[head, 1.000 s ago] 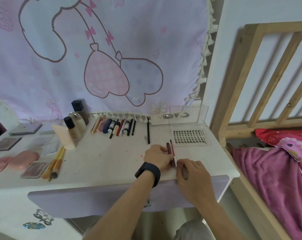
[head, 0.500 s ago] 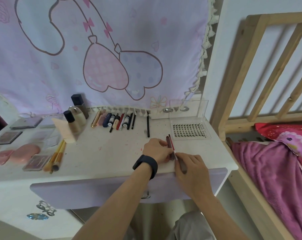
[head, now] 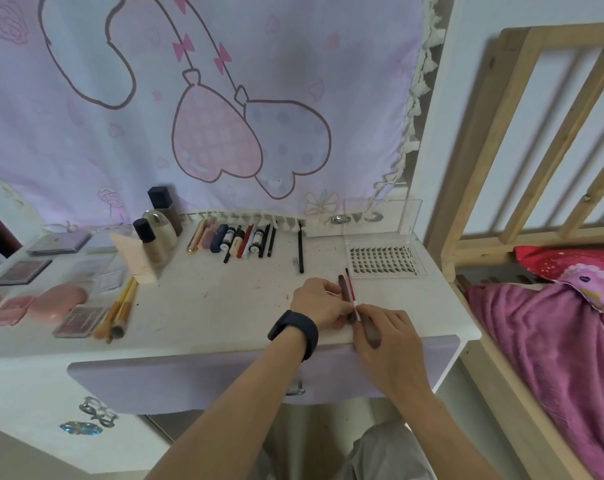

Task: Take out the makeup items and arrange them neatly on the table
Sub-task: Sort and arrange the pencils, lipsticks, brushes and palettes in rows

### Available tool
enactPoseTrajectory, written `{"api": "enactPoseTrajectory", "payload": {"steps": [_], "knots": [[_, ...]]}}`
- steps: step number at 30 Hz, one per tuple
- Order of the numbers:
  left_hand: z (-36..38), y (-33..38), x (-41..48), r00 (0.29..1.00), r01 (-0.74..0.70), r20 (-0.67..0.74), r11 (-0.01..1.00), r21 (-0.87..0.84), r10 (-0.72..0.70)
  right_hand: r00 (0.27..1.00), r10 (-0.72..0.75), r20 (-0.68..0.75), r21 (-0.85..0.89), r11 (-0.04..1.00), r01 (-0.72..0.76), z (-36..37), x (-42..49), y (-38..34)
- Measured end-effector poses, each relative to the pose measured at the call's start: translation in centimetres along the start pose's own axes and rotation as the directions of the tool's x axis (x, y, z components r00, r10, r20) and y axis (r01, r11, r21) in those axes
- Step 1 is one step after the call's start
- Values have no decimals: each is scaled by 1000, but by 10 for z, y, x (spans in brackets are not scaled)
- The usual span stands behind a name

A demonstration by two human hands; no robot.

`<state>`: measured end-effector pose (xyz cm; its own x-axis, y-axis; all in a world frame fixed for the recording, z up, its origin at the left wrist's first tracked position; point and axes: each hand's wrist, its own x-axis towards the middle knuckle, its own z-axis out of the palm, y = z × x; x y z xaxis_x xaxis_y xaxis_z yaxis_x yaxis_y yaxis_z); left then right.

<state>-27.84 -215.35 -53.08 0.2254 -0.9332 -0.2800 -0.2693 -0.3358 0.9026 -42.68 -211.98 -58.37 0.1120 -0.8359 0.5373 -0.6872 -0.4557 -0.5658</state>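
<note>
Both hands meet at the front edge of the table (head: 207, 306), right of centre in the frame. The left hand (head: 316, 301), a dark band (head: 293, 332) on its wrist, curls its fingers round a dark brown pencil (head: 343, 287) that lies on the white top, tip pointing up the frame. Tight beside it lies a red pencil (head: 351, 289) with a white end, and the fingertips of the right hand (head: 387, 337) meet that white end. The right hand is closed round a grey stick (head: 372, 330) tucked between its fingers; what sort of stick is hard to say.

Just above the hands the clear lash case (head: 411, 216) stands open, lid upright at the back, and its tray holds neat rows of lash clusters (head: 380, 259). Left of it a lone black pencil (head: 300, 247) lies apart. Further left, a row of tubes and pens (head: 239, 239) lies side by side under the hem of the curtain (head: 85, 133). Next come the foundation bottles (head: 154, 244), upright, with a beige sponge (head: 134, 259) against them. At far left are flat palettes (head: 21, 271), a pink compact (head: 56, 301) and yellow-handled brushes (head: 120, 308) lying together. Below the tabletop is the lavender drawer front (head: 207, 375), its inside out of view.
</note>
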Motion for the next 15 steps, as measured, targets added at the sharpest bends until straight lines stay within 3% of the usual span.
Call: {"api": "enactPoseTrajectory", "payload": {"steps": [11,15], "knots": [[-5,3,-1,1000,4,2,999,31,-4,999,-25,-26,-1,1000,25,1,0,3],[-22,3,-5,998,-51,-21,995,83,53,1000,2,0,21,1000,-2,-2,0,1]]}}
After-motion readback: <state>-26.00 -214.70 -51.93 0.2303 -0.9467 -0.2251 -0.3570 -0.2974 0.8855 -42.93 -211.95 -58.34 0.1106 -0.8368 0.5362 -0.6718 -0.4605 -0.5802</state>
